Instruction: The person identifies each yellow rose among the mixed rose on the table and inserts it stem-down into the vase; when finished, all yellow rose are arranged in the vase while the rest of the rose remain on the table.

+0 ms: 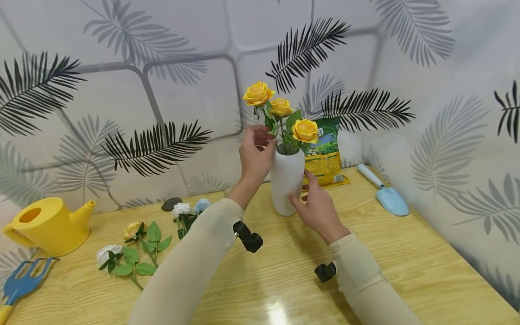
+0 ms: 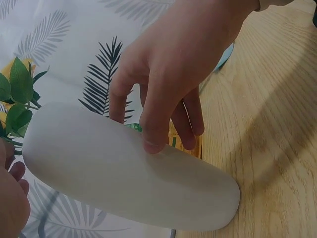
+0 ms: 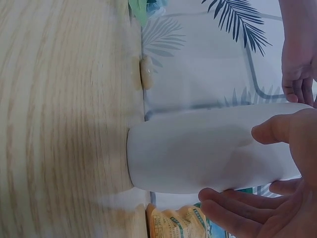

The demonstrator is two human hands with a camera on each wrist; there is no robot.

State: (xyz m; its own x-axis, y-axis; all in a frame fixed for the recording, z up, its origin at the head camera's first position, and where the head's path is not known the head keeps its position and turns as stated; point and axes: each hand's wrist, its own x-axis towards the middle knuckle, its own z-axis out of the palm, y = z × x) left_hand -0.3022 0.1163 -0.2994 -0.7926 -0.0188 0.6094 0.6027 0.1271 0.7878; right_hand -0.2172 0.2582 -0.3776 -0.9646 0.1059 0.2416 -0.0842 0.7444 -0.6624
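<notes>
A tall white vase point(image 1: 286, 180) stands upright on the table with yellow roses point(image 1: 281, 107) rising from its mouth. My left hand point(image 1: 257, 155) is at the left of the rim, fingers curled, pinching a rose stem among the leaves; the pinch itself is partly hidden. Lower down, my right hand point(image 1: 318, 208) holds the vase's right side, thumb on the front and fingers round the back. The right wrist view shows that thumb and those fingers on either side of the white vase wall point(image 3: 208, 148).
Behind the vase leans a yellow-green bag point(image 1: 325, 155). A light blue trowel point(image 1: 391, 201) lies to the right. At left are a yellow watering can point(image 1: 50, 228), a blue hand fork point(image 1: 24, 282), loose white roses point(image 1: 109, 253), a loose yellow rose point(image 1: 133, 231) and a dark stone point(image 1: 171, 204).
</notes>
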